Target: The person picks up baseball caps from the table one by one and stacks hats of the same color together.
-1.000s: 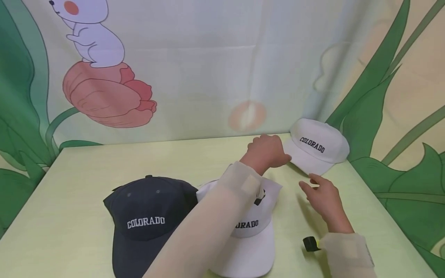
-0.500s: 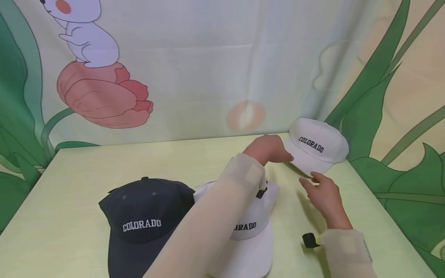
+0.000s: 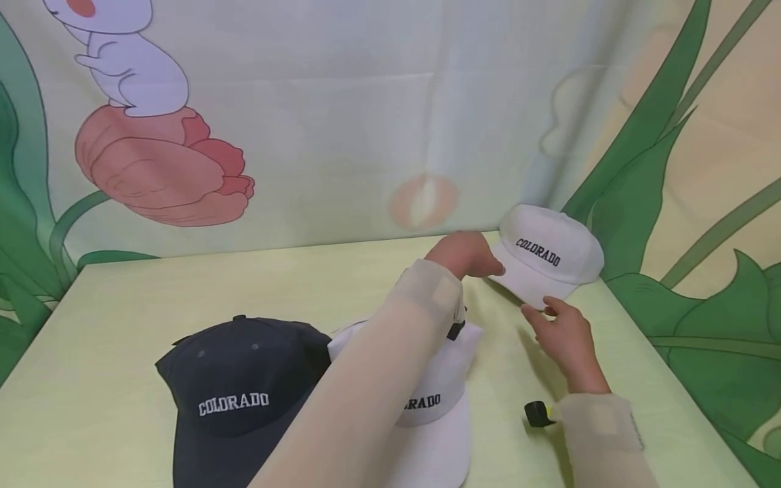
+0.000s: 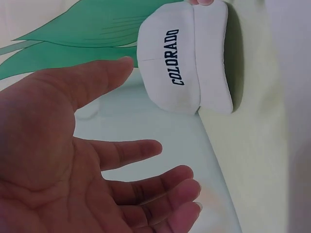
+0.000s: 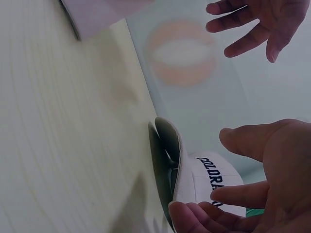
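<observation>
A white cap (image 3: 543,247) lettered COLORADO lies at the table's back right corner, brim toward the front. My left hand (image 3: 465,254) hovers just left of its brim, thumb toward the cap. In the left wrist view that hand (image 4: 112,145) is empty, its fingers spread and slightly bent. My right hand (image 3: 566,339) is in front of the same brim. From the right wrist, its loosely bent fingers (image 5: 243,194) overlap the cap (image 5: 214,179) and hold nothing. My left forearm partly hides a second white cap (image 3: 433,447) in front.
Beside the second white cap sits a navy cap (image 3: 238,379) with white COLORADO lettering. All three caps are on a pale yellow table (image 3: 110,379). A printed curtain (image 3: 317,135) hangs along the table's back edge. A small black device (image 3: 537,413) is at my right wrist.
The head view has swung slightly right, so the caps and curtain sit further left. My left hand has rotated a little, hiding its knuckles. Both hands stay near the back cap's brim.
</observation>
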{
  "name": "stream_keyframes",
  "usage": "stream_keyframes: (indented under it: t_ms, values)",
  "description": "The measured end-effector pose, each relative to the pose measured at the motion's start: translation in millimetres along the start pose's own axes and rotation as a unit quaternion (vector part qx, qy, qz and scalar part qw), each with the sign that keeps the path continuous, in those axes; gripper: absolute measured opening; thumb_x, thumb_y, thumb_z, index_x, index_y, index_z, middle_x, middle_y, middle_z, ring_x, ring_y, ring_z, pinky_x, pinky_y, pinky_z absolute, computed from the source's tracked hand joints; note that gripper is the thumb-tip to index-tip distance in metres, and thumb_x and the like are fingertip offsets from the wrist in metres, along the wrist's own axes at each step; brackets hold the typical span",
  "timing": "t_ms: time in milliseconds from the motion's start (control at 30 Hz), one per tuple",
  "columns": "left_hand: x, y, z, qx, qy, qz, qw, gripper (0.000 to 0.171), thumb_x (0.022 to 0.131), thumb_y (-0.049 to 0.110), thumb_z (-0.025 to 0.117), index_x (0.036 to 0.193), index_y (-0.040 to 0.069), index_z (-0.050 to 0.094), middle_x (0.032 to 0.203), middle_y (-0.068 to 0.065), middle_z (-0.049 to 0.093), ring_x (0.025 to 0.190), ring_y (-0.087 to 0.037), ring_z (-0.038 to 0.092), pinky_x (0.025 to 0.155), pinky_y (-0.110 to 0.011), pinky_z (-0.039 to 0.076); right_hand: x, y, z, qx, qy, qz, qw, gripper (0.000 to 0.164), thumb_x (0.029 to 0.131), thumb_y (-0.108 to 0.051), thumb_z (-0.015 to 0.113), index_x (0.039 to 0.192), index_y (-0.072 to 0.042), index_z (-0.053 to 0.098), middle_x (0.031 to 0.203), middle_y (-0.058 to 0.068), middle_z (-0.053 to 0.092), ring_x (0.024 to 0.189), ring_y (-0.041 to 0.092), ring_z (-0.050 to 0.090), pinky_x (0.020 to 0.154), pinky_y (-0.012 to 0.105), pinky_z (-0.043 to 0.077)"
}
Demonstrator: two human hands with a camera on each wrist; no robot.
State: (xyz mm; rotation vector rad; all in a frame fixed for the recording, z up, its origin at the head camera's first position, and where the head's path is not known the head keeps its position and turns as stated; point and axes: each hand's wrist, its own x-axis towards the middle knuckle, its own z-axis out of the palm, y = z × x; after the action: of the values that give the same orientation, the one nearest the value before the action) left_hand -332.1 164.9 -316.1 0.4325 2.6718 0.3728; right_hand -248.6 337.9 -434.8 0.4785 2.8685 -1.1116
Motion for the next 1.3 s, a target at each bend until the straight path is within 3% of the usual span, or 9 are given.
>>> stream_keyframes:
  t_ms: [267, 567, 867, 1067, 1300]
  values:
    - [7.5, 1.1, 0.9, 0.009, 0.012, -0.004, 0.9999, 0.034, 0.083, 0.047, 0.057, 0.101, 0.02, 0.066, 0.112, 0.006, 0.061, 0.097, -0.012, 0.056, 0.086, -0.029, 0.045, 5, -2, 3, 0.0, 0.003, 0.016, 1.0, 0.079, 0.087, -0.058, 0.043, 0.14, -0.001, 0.03, 0.135, 0.024, 0.042, 0.092, 0.028, 0.066, 0.081, 0.039, 0.047]
    - [16.3, 2.8, 6.4, -0.008, 0.025, -0.025, 0.9993, 0.027, 0.08, 0.045, 0.059, 0.091, 0.022, 0.066, 0.104, 0.007, 0.062, 0.088, -0.013, 0.056, 0.079, -0.028, 0.046, 8, -2, 1, -0.002, 0.01, 0.03, 1.0, 0.078, 0.087, -0.057, 0.044, 0.14, -0.002, 0.029, 0.136, 0.023, 0.041, 0.089, 0.027, 0.067, 0.084, 0.041, 0.045]
    - [26.9, 1.9, 13.4, 0.0, 0.025, -0.028, 0.9993, 0.024, 0.081, 0.043, 0.058, 0.09, 0.023, 0.066, 0.102, 0.007, 0.062, 0.087, -0.012, 0.055, 0.081, -0.028, 0.045, 16, -1, 1, 0.002, 0.017, 0.035, 0.999, 0.08, 0.086, -0.058, 0.043, 0.141, -0.001, 0.028, 0.136, 0.024, 0.041, 0.091, 0.029, 0.066, 0.088, 0.044, 0.044]
    - [34.8, 3.1, 19.5, 0.004, 0.025, -0.02, 0.9995, 0.022, 0.081, 0.04, 0.058, 0.09, 0.022, 0.067, 0.102, 0.006, 0.063, 0.086, -0.011, 0.056, 0.079, -0.027, 0.046, 21, -2, 2, -0.004, 0.024, 0.041, 0.999, 0.079, 0.087, -0.057, 0.044, 0.14, 0.001, 0.029, 0.136, 0.026, 0.041, 0.101, 0.034, 0.06, 0.094, 0.047, 0.04]
    - [45.3, 6.4, 31.4, 0.014, -0.011, -0.011, 0.9998, 0.028, 0.082, 0.044, 0.058, 0.099, 0.024, 0.068, 0.105, 0.008, 0.062, 0.093, -0.01, 0.054, 0.086, -0.024, 0.043, 25, 1, 4, -0.009, 0.032, 0.045, 0.998, 0.079, 0.087, -0.056, 0.044, 0.139, 0.002, 0.031, 0.135, 0.026, 0.042, 0.118, 0.04, 0.045, 0.098, 0.049, 0.036]
